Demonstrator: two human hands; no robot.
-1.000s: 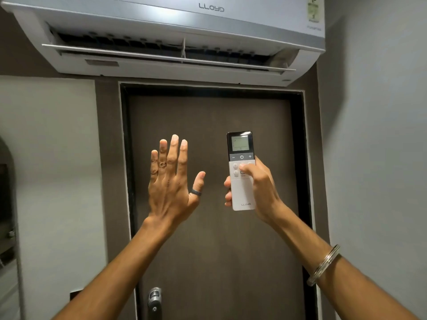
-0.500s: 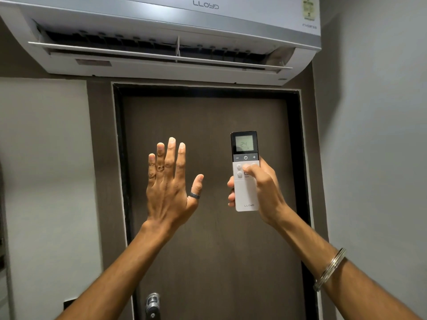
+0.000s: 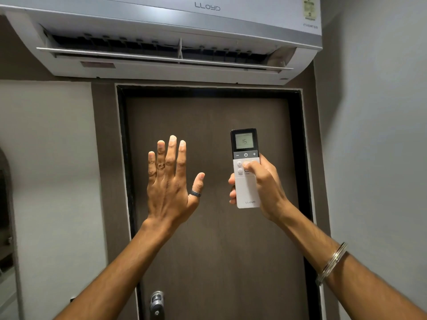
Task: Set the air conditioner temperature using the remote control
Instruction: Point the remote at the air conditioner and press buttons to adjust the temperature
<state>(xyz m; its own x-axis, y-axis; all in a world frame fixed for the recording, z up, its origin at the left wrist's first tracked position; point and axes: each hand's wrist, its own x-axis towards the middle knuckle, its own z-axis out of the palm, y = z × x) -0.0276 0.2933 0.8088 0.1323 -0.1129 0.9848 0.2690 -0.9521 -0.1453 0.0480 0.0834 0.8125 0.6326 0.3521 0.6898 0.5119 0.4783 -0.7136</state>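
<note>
A white wall-mounted air conditioner (image 3: pixel 161 31) hangs above a door, its front flap swung open. My right hand (image 3: pixel 263 188) grips a white remote control (image 3: pixel 244 144) upright, pointed up toward the unit. The thumb rests on the buttons in the remote's white middle section, below the dark strip with minus, power and plus. Its small screen reads 16. My left hand (image 3: pixel 169 183) is raised flat beside the remote, fingers straight and together, thumb out, holding nothing. A dark ring sits on that thumb.
A dark brown door (image 3: pixel 208 239) in a black frame fills the middle, with a metal handle (image 3: pixel 157 301) at the bottom. Grey walls stand close on the left (image 3: pixel 46 181) and right (image 3: pixel 374 158). A metal bangle (image 3: pixel 332 262) circles my right wrist.
The remote's screen reading has changed from 24 to 16. Both hands stay raised in nearly the same places, and the thumb stays on the middle buttons.
</note>
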